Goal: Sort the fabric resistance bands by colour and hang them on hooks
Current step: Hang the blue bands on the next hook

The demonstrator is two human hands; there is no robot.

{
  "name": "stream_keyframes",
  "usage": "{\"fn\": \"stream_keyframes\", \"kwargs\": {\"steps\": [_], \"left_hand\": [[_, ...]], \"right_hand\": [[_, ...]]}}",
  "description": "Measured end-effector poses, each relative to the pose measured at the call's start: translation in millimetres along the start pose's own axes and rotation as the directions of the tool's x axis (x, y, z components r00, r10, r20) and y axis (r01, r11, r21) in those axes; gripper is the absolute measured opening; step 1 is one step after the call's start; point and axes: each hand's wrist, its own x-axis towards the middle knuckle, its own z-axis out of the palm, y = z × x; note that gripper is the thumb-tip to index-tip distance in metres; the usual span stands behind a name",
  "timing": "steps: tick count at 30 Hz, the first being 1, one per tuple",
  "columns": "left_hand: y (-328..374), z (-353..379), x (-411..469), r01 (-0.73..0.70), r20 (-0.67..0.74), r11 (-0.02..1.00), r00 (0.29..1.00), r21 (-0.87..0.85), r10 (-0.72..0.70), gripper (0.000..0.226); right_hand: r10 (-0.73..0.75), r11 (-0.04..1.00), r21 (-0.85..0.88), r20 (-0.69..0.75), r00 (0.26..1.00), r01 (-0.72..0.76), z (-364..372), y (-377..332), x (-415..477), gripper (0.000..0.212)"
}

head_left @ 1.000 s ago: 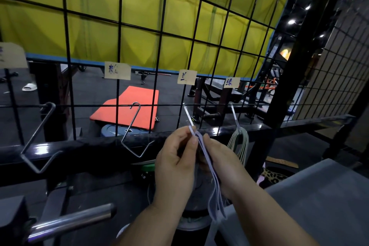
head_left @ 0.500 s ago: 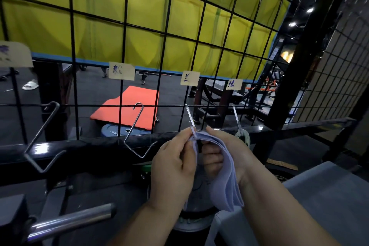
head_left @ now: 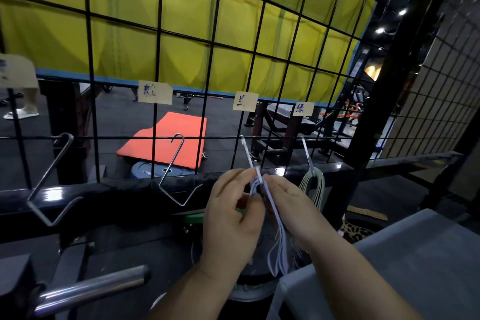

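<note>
Pinching the pale blue bands (head_left: pixel 279 249) from both sides with left hand (head_left: pixel 231 218) and right hand (head_left: pixel 291 210), fingers (head_left: pixel 235 176) curled on the loops right at the third hook (head_left: pixel 248 150) on the wire grid (head_left: pixel 158 34). Dangling low between the wrists. Hanging just right on the next hook (head_left: pixel 306 150), green bands (head_left: pixel 313 187).
</note>
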Motion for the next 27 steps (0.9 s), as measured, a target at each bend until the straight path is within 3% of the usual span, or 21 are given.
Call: {"fn": "stream_keyframes", "kwargs": {"steps": [6,9,15,23,27], "left_hand": [[-0.6,0.3,1.2,-0.053,-0.028,0.999,0.998,0.002,0.053,0.033],[-0.6,0.1,0.7,-0.044,-0.004,0.999,0.999,-0.02,0.044,0.037],[1.1,-1.4,1.4,-0.031,0.033,0.997,0.999,-0.07,0.034,0.032],[-2.2,-5.8,-0.3,-0.099,-0.027,0.994,0.995,0.055,0.101,0.029],[-4.3,-5.0,-1.9,-0.107,-0.037,0.992,0.993,0.07,0.109,0.03]], "right_hand": [[-0.141,0.959,-0.256,-0.058,0.988,0.122,-2.9,1.6,0.5,0.035],[-0.23,0.944,-0.271,-0.12,0.966,0.191,-0.3,5.7,0.8,0.034],[-0.233,0.971,-0.091,-0.181,0.955,0.22,5.2,13.4,-1.4,0.048],[-0.053,0.972,0.22,-0.14,0.989,0.083,5.5,15.8,3.6,0.029],[-0.038,0.968,0.239,-0.138,0.99,0.07,6.0,16.6,6.1,0.029]]}}
